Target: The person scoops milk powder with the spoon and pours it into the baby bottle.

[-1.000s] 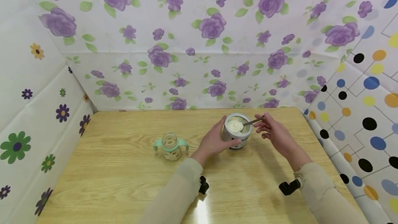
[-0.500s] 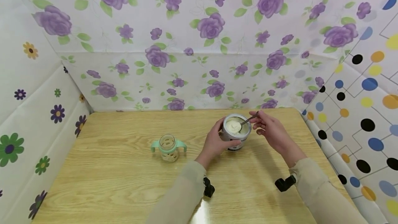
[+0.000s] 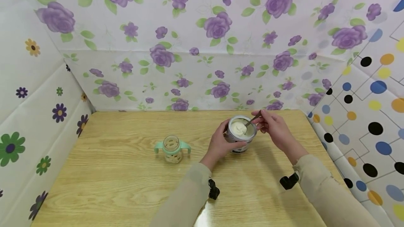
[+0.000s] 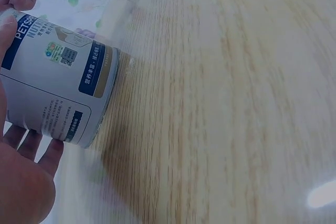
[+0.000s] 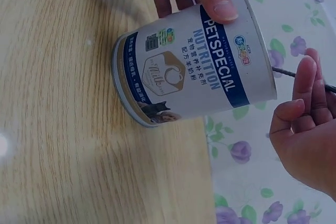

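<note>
My left hand (image 3: 221, 144) grips the side of a milk powder tin (image 5: 189, 72), fingers and thumb spread round it. The tin stands topless on the wooden table, and its label shows in both wrist views. A pale creamy-white heap (image 3: 238, 128) shows inside. At the tin's right, my right hand (image 3: 277, 132) pinches the end of a metal spoon (image 3: 253, 117) between thumb and fingers. Its handle slants down over the rim; the bowl is at the white heap, partly hidden. In the right wrist view, only a short piece of the handle (image 5: 283, 72) appears.
Left of the tin stands a clear baby bottle (image 3: 173, 153) without a lid, with mint-green handles (image 3: 185, 145). The wooden table (image 3: 126, 185) ends at a flower-patterned sheet (image 3: 195, 80) behind. Patterned sheets also line both sides.
My right hand has moved a little left, closer to the tin, and the spoon handle stands steeper. My left hand keeps its grip on the tin.
</note>
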`<state>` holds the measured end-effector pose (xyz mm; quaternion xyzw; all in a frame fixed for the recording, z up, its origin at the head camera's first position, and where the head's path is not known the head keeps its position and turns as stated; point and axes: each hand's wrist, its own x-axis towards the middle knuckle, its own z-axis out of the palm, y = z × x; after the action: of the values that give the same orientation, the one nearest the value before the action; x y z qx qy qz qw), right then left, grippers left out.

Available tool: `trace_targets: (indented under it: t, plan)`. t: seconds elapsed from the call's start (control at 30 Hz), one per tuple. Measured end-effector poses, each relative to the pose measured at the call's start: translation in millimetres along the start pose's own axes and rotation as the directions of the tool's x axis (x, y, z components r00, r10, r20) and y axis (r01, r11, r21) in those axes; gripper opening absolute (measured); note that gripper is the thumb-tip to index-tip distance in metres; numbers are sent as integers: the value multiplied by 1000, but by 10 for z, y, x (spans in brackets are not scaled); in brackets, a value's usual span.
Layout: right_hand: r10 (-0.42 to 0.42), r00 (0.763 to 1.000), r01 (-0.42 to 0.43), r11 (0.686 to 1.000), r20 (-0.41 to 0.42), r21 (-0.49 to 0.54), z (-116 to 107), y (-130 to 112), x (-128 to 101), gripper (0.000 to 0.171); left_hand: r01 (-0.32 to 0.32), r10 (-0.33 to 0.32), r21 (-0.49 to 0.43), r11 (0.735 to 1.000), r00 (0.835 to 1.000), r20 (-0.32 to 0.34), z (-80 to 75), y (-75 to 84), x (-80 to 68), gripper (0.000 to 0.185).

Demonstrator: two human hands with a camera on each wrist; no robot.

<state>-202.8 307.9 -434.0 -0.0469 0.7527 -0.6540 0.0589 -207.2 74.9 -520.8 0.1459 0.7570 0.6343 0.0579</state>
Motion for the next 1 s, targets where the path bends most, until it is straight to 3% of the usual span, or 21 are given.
trace_targets:
  t: [0.23,0.47,0.7,1.0]
  plan:
    - [-16,1000,14,993,-12,-116,-5,14,44,53,7,-7,12,1000,1000,-2,3,-17,13,99]
    - [-35,999,37,991,21,-128,-68,86,16,57,2,-2,27,1000,1000,4,9,-49,28,98]
    - [-16,999,15,999,42,34,-120,220,-94,61,-16,15,41,999,1000,9,0,-51,25,100]
    - [8,1000,-7,964,-6,264,-40,329,-139,45,-23,23,47,999,1000,7,-10,-49,25,100]
